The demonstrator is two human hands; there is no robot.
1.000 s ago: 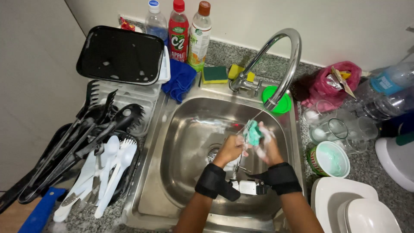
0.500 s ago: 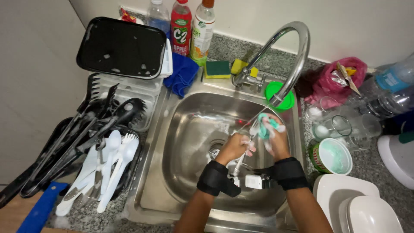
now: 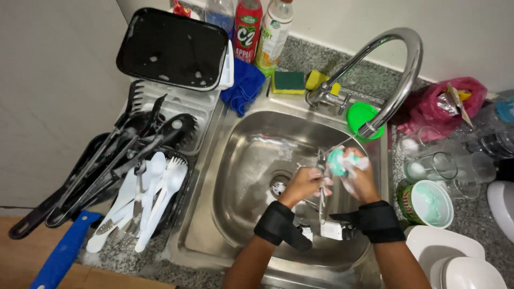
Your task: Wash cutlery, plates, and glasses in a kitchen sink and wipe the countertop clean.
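Note:
Over the steel sink my left hand grips a thin metal utensil that stands nearly upright, its lower end down by the sink floor. My right hand squeezes a soapy green sponge against the utensil's upper end, just below the spout of the curved tap. Both wrists wear black bands. Foam covers my right fingers. What kind of utensil it is stays unclear.
A drying rack at left holds black utensils and white plastic spoons, with a black tray behind. Bottles, a blue cloth and sponges line the back. Glasses, a green soap tub and white plates stand at right.
Both hands have risen slightly and shifted right toward the tap spout with the sponge and utensil. The camera has moved in closer over the sink.

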